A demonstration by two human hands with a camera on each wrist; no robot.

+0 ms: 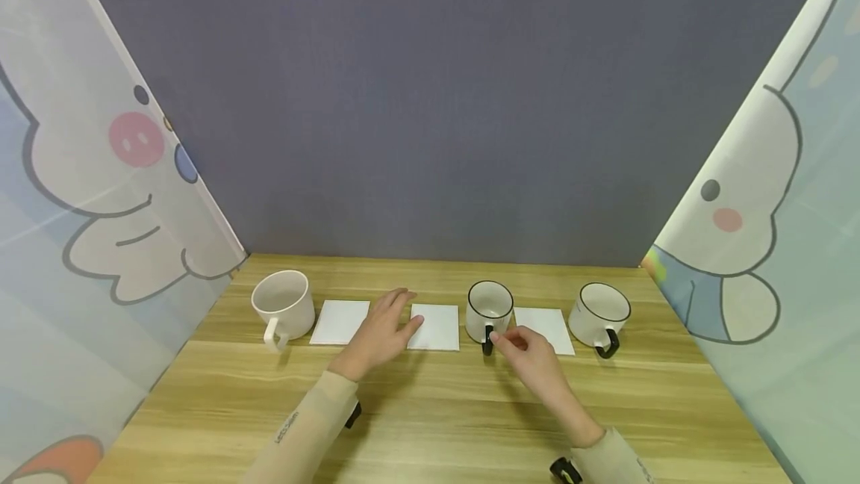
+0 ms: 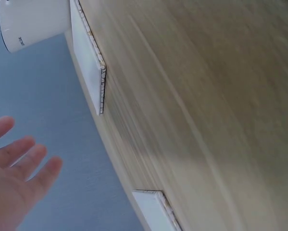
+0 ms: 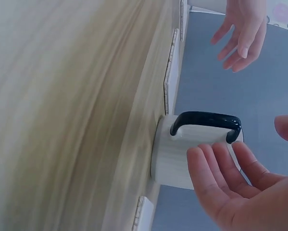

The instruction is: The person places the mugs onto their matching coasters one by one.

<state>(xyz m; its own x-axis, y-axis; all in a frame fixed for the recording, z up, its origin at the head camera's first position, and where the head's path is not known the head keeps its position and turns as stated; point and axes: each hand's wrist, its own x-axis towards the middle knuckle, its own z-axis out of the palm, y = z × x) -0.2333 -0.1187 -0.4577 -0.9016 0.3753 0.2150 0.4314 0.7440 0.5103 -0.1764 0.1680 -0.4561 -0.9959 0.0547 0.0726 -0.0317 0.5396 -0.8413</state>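
Between the middle and right coasters stands a white mug with a black rim and black handle (image 1: 487,340). My right hand (image 1: 531,361) is right beside that handle. In the right wrist view its fingers (image 3: 220,166) are slightly bent near the mug's side (image 3: 175,156), with the thumb apart; whether they touch the mug I cannot tell. Over the gap between the left coaster (image 1: 336,322) and the middle coaster (image 1: 437,327), my left hand (image 1: 383,331) hovers, holding nothing. The left wrist view shows its fingers (image 2: 18,156) spread and relaxed.
A plain white mug (image 1: 285,308) stands at the far left. At the far right is another black-rimmed mug (image 1: 598,316). The right coaster (image 1: 547,329) lies between the two black-rimmed mugs. A grey panel (image 1: 443,133) rises behind the wooden table (image 1: 457,417), with printed curtains on both sides.
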